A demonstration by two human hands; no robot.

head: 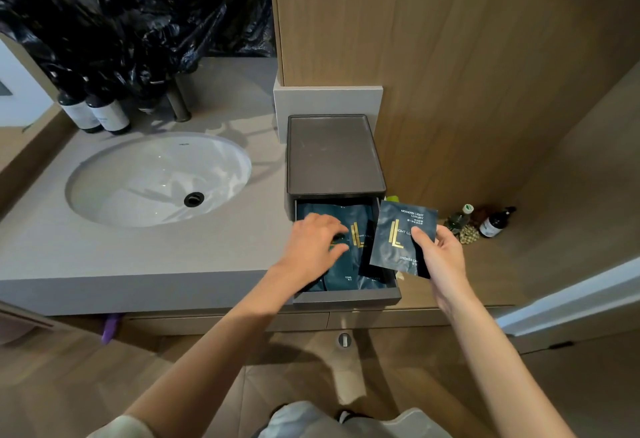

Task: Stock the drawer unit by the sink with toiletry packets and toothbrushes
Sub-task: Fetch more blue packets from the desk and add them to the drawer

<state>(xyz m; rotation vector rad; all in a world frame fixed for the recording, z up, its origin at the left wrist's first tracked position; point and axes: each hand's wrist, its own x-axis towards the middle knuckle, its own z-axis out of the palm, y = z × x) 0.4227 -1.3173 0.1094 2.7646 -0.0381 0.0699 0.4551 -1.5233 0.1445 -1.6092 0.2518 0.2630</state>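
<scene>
Right fingers (pixel 446 235): curled behind a dark blue packet, thumb pressed on its front; the right hand (pixel 438 257) pinches it near its right edge.
Held packet (pixel 396 233): gold logo, "SHOWER CAP" printed low; tilted, hanging above the drawer's right side.
Left fingers (pixel 329 226): bent and spread, tips down on the packets inside the drawer; blur hides whether the left hand (pixel 311 247) grips one.
Drawer (pixel 346 298): pulled out toward the person.
Drawer packets (pixel 360 247): several dark blue ones with the same gold logo, lying flat and overlapping; one reads "COMB".
Drawer unit (pixel 334 153): dark grey with a tray-like top, on the right end of the counter (pixel 138 257), against a wooden wall panel (pixel 450 56).
Small bottles (pixel 491 222): on a lower wooden ledge, right of the unit.
Sink (pixel 114 167): white oval basin with a black drain, left of the unit.
Pump bottles (pixel 93 111): two, dark with pale labels, behind the sink's left side.
Black plastic (pixel 138 4): crumpled, farthest back above the counter.
</scene>
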